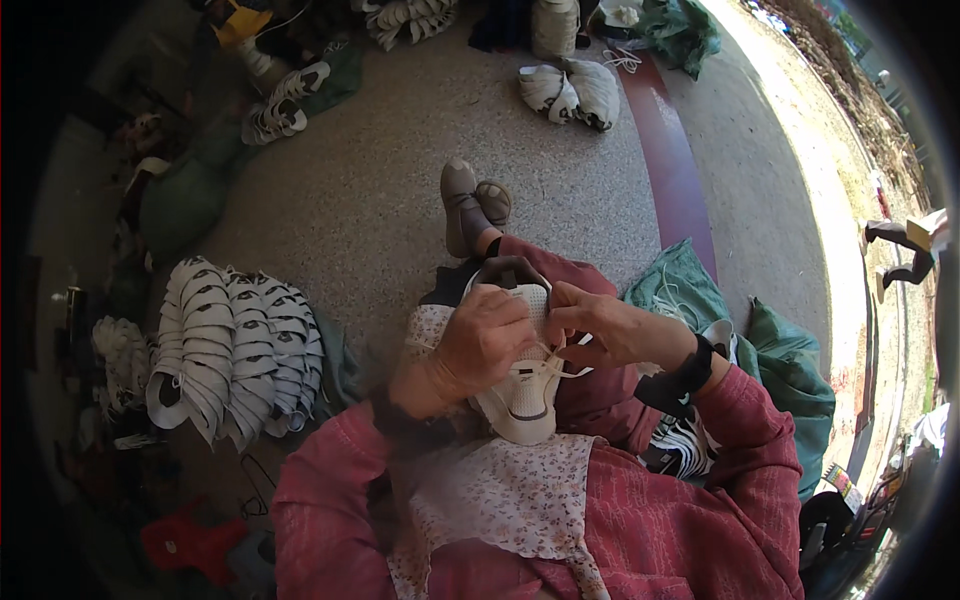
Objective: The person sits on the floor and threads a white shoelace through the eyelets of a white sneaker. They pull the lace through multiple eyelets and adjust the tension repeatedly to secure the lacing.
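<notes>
A cream shoe upper with a perforated tongue lies across my lap, its toe toward me and its dark-lined opening away from me. A pale shoelace runs loosely over its eyelets. My left hand is closed over the shoe's left side, and its curled fingers hide what they pinch. On the opposite side, my right hand pinches the shoelace between thumb and fingers, close to the eyelet edge. A patterned apron covers my lap under the toe.
Stacks of nested white shoe uppers stand on the floor at my left. Green sacks and more uppers crowd my right side. Ahead lies a pair of white upper bundles. A person is outside at far right.
</notes>
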Available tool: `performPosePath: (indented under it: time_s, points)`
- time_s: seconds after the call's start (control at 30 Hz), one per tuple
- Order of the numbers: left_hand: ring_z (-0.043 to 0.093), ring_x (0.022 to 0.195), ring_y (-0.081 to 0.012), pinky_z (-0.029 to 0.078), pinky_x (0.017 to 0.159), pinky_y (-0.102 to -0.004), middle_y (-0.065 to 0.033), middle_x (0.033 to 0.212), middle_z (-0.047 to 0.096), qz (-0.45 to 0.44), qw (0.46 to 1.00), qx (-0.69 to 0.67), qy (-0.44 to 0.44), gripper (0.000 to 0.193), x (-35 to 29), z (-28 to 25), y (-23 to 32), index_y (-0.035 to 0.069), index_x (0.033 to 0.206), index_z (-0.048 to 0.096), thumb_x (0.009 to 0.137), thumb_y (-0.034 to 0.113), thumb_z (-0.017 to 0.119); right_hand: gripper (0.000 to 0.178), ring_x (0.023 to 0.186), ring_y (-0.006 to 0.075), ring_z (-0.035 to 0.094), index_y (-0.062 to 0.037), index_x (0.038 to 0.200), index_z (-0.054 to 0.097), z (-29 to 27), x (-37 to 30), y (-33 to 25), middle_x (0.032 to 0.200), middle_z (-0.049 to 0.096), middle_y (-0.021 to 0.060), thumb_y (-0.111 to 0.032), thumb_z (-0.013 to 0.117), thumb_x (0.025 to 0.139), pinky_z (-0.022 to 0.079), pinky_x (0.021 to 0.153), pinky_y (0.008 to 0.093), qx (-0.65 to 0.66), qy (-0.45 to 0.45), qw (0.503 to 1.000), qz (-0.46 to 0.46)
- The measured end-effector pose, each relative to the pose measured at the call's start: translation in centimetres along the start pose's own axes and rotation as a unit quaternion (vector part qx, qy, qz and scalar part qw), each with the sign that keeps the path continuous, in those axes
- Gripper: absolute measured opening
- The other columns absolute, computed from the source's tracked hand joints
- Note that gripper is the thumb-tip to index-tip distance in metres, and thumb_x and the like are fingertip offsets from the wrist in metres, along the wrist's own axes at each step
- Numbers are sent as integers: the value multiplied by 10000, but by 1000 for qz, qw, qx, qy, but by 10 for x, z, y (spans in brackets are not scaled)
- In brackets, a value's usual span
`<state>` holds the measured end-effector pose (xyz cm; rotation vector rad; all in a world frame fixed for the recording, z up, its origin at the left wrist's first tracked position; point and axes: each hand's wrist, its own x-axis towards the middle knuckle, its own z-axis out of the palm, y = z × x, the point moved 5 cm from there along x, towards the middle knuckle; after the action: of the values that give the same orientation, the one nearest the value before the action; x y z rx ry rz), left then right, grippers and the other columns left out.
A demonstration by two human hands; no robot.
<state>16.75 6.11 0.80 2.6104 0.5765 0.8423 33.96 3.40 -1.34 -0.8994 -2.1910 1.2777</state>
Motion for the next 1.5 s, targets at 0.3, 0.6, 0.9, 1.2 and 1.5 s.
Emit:
performPosePath:
  time_s: [0.3, 0.6, 0.9, 1.2, 1.5]
  points:
    - [608, 841, -324, 484, 711, -436, -88, 930, 571, -346, 778, 485, 199, 65, -190, -330, -208, 90, 873, 629, 893, 137, 669, 148, 891, 384, 583, -45, 934, 571, 6, 8, 3, 1007, 473, 173, -51, 522, 795, 481, 778, 480, -46, 5, 999, -6]
    - [545, 797, -161, 493, 740, -314, -47, 954, 527, -395, 873, 224, 175, 416, -171, -193, -200, 57, 1279, 548, 901, 113, 711, 77, 868, 392, 575, -40, 917, 575, 7, 8, -2, 987, 491, 165, -72, 535, 859, 468, 763, 487, -90, 47, 995, -4]
    - [607, 602, -101, 435, 489, -222, -30, 769, 649, -597, 621, -482, -160, 377, -154, -1, -47, 61, 1141, 623, 1038, 417, 553, 218, 936, 236, 510, -96, 879, 619, 19, 27, -42, 883, 511, 64, -277, 734, 838, 395, 859, 379, -298, 138, 941, -82]
    - [428, 501, -76, 348, 446, -220, 27, 723, 505, -550, 454, -666, 218, 341, -139, 16, -53, 78, 1245, 581, 1015, 326, 621, 141, 859, 276, 573, -68, 950, 594, 41, 39, -14, 894, 596, 73, -152, 688, 887, 419, 855, 387, -158, 133, 978, -33]
    - [546, 782, -91, 442, 640, -264, 28, 873, 568, -412, 555, -658, 300, 227, -141, -24, -78, 77, 1094, 656, 1018, 287, 620, 121, 738, 202, 607, -35, 947, 569, 42, 47, -5, 771, 623, 61, -127, 647, 948, 459, 739, 336, -23, 148, 988, 20]
